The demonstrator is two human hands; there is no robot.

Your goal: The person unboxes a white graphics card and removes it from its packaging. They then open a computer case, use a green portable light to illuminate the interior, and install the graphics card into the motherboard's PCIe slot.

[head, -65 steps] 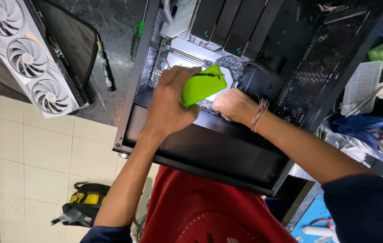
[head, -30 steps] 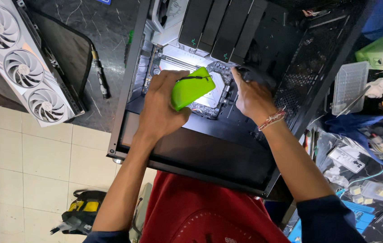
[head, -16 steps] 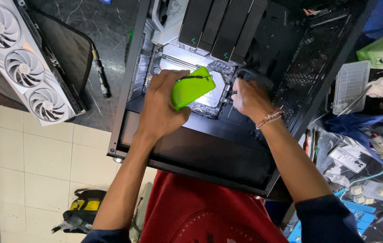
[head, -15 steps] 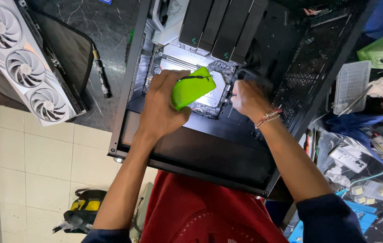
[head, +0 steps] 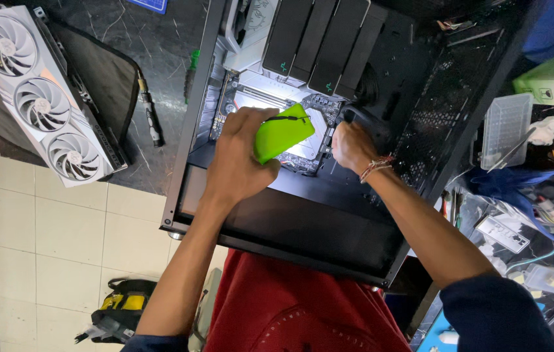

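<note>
Over the open black computer case [head: 303,228], both hands work inside the cavity above the motherboard [head: 270,107]. Left hand [head: 241,160] is closed around a bright green flat object [head: 283,132], possibly a cloth or pad; what it is exactly cannot be told. Thumb and fingers wrap its lower left end. Long axis of the green object runs diagonally, from the left hand up and to the right, its free end lying over the pale middle of the board. Right hand [head: 353,145] is just right of that free end, near but apart from it, fingers curled on a black cable or hose [head: 362,117] at the board's right edge; whether it grips firmly cannot be told. So the green object lies between the two hands, held by the left, with the right the nearer to its free tip.

Outside the case: white three-fan graphics card [head: 42,98] on the dark table [head: 111,26] near its left edge, a screwdriver [head: 150,117] between card and case.
</note>
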